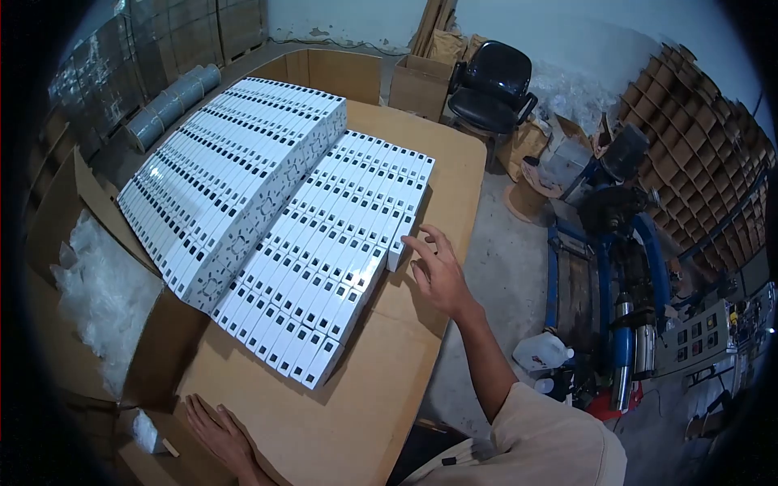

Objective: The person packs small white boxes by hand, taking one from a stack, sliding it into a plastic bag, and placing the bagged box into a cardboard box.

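Rows of narrow white boxes with small dark squares (316, 259) lie side by side on a cardboard-covered table. Behind and left of them stands a taller block of the same boxes (219, 162), its patterned side facing right. My right hand (438, 275) is at the right edge of the lower rows, fingers apart and slightly bent, beside an end box (395, 253); whether a fingertip touches it I cannot tell. My left hand (217, 433) rests flat with spread fingers near the table's front left edge, holding nothing.
An open carton (142, 348) with clear plastic bags (109, 300) stands left of the table (397, 348). Beyond are a black chair (490, 89), a grey roll (174, 105), a blue-framed machine (608, 275), a plastic jug (541, 352) and stacked cardboard dividers (705, 154).
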`<state>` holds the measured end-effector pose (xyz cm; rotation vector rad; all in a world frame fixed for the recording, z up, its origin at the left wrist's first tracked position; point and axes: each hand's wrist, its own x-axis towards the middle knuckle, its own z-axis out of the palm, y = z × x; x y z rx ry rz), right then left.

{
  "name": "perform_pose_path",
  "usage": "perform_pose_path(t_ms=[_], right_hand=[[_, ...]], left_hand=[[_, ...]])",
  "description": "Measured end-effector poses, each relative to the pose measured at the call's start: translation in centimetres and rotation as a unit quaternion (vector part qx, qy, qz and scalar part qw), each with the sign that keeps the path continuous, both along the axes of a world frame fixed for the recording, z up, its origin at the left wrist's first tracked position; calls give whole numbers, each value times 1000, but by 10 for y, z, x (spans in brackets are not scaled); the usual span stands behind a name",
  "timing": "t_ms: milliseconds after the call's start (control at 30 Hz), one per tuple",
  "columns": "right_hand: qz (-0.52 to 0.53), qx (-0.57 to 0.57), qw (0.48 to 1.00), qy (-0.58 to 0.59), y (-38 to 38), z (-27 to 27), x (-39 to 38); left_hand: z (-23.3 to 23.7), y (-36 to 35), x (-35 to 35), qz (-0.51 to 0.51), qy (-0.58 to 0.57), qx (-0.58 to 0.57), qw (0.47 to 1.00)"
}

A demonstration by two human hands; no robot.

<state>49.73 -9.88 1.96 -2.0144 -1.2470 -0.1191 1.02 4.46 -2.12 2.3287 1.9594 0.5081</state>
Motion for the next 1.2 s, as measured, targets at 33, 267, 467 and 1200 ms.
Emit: perform_pose_path(t_ms=[33,267,467,1200], right_hand=[[3,15,1000,19,0,-3,1],[23,78,993,83,-4,-3,12],[9,141,981,132,3,-19,28],[74,-25,991,106,-67,24,-101]], left_hand=[[2,0,2,7,-4,-8,1000],[-6,3,-4,-8,8,7,1000],[-14,5,-11,-14,19,27,999],[1,-9,-6,-29,-50,-5,998]])
